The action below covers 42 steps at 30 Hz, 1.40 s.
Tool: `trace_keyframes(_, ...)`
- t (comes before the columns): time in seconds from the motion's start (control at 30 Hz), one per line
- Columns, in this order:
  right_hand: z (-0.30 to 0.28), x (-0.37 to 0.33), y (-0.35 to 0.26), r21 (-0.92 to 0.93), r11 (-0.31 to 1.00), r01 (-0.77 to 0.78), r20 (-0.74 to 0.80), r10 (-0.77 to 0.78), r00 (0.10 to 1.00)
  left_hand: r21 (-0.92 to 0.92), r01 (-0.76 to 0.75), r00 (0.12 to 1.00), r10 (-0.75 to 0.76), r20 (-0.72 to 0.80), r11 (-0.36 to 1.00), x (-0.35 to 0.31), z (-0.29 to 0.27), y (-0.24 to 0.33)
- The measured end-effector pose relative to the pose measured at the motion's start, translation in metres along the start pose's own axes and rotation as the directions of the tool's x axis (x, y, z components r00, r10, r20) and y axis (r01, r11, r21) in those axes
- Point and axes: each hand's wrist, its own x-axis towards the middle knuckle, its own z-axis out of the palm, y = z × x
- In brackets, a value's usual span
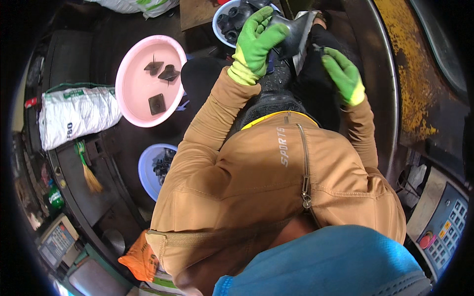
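Observation:
My left hand (259, 43), in a green glove with a yellow cuff, grips a dark grey moulded rubber part (292, 35) with a flared shape, thumb and fingers at its left side. To the right, my right hand (342, 75), gloved alike, is held apart from the part over my dark trouser leg. Its fingertips are closed on a small dark thing (318, 48), too small to make out. Behind the left hand stands a pale blue basin (216, 30) with several black rubber parts (236, 18). A light-coloured strip (302, 47) shows beside the held part.
At left stands a pink basin (121, 84) holding three dark square-based parts (157, 104). Below it is another bluish basin (143, 170) with dark pieces. A white sack (79, 116), a small straw brush (91, 178) and a button panel (447, 227) lie further out. A worn yellow machine edge (402, 64) runs along the right.

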Motion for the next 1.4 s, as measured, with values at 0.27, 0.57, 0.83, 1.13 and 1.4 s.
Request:
trace_keyframes(0.27, 0.015, 0.040, 0.016, 0.182, 0.975, 0.125, -0.173, -0.093, 0.980, 0.765, -0.437, 0.871, 0.433, 0.230, 0.473, -0.010, 0.005, 0.031)
trace_keyframes(0.57, 0.014, 0.040, 0.015, 0.683, 0.730, -0.024, 0.137, -0.096, 0.986, 0.576, -0.392, 0.920, 0.308, 0.242, 0.717, 0.010, -0.005, 0.013)
trace_keyframes(0.83, 0.024, 0.049, 0.016, 0.733, 0.621, -0.279, 0.298, 0.076, 0.952, 0.432, -0.218, 0.976, 0.194, 0.100, 0.875, -0.006, -0.014, -0.015)
trace_keyframes(1.13, 0.036, 0.049, 0.018, 0.706, 0.701, -0.105, 0.045, 0.104, 0.994, 0.567, -0.300, 0.951, 0.195, 0.239, 0.767, 0.012, 0.006, 0.007)
trace_keyframes(1.4, 0.045, 0.031, 0.059, 0.624, 0.717, 0.311, 0.033, -0.422, 0.906, 0.458, -0.187, 0.982, 0.173, 0.071, 0.869, -0.005, 0.035, 0.001)
